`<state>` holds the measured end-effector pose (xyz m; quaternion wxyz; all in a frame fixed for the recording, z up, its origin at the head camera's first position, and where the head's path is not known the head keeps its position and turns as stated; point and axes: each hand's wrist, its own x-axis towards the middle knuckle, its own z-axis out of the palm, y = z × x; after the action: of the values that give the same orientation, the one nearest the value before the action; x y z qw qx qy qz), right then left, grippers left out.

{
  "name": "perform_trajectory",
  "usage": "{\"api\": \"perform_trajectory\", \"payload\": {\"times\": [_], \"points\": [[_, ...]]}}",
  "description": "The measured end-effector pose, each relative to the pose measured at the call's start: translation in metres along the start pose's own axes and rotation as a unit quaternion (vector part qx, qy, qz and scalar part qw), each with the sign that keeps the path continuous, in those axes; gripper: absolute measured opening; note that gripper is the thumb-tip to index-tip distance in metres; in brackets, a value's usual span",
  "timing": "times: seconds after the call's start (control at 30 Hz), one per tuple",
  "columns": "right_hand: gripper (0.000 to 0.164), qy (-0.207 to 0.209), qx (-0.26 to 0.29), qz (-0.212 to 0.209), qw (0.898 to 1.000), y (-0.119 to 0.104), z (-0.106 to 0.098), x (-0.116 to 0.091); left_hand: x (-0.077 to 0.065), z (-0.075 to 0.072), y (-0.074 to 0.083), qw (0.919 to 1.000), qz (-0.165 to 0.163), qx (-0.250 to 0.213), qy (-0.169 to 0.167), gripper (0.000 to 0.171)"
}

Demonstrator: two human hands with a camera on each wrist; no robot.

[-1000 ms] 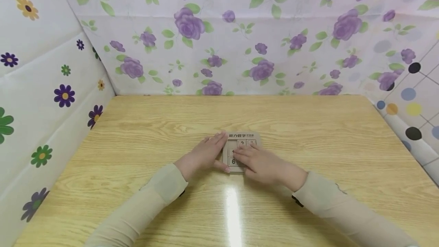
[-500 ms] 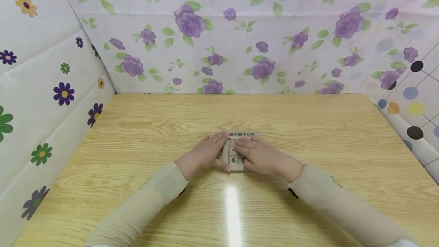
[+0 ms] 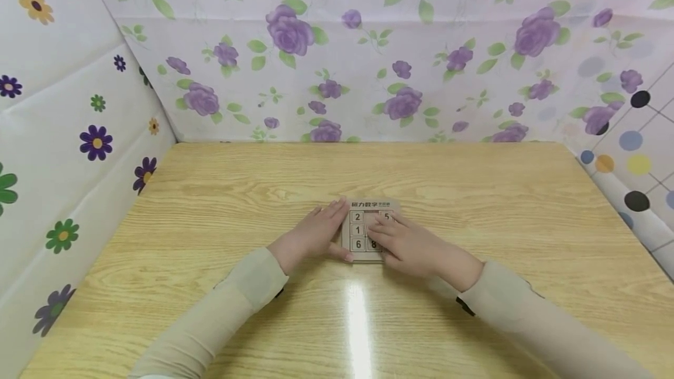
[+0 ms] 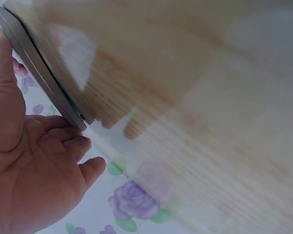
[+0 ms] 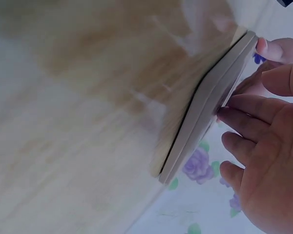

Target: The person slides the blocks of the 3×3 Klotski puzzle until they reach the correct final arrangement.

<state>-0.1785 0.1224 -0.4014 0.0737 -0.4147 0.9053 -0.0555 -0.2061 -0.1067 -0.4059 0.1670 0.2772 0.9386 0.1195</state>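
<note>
A small grey sliding number puzzle (image 3: 365,257) lies flat on the table, a line of dark characters along its far edge. Tiles 2 (image 3: 357,216), 1 (image 3: 357,230), 6 (image 3: 358,244), 8 (image 3: 374,244) and 5 (image 3: 387,216) show; a gap (image 3: 371,213) is at the middle of the far row. My left hand (image 3: 315,234) holds the puzzle's left side, thumb at the near corner, fingers along the far part. My right hand (image 3: 413,244) rests its fingertips on the tiles and hides the right part. From the right wrist view, my right fingers (image 5: 251,124) touch the top face, slightly bent.
The wood-grain table (image 3: 263,180) extends around the puzzle, with a bright light streak on its near part. Behind it hangs a purple-flowered cloth (image 3: 326,98). Patterned sheets stand at the left (image 3: 63,162) and right (image 3: 632,180).
Tile 2 now sits in the far left slot, where a gap was a second ago; the gap is now in the far middle. My right hand went left, then back right. My left hand stayed put.
</note>
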Motion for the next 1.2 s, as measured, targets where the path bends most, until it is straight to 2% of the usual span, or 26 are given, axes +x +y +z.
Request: {"api": "perform_trajectory", "payload": {"times": [0.33, 0.5, 0.87, 1.2], "points": [[0.052, -0.004, 0.011, 0.027, 1.000, 0.009, 0.002, 0.004, 0.000, 0.003, 0.001, 1.0000, -0.001, -0.007, -0.002, 0.113], [0.053, -0.001, 0.017, 0.028, 0.999, 0.015, 0.002, 0.005, 0.001, 0.005, 0.001, 1.0000, -0.003, -0.003, -0.005, 0.113], [0.046, 0.023, -0.033, 0.018, 0.999, 0.011, -0.003, -0.020, -0.001, -0.001, 0.002, 1.0000, 0.000, 0.004, 0.005, 0.112], [0.050, 0.002, 0.011, 0.011, 1.000, -0.001, 0.000, -0.006, 0.000, 0.001, -0.001, 1.0000, -0.004, 0.002, -0.004, 0.113]]}}
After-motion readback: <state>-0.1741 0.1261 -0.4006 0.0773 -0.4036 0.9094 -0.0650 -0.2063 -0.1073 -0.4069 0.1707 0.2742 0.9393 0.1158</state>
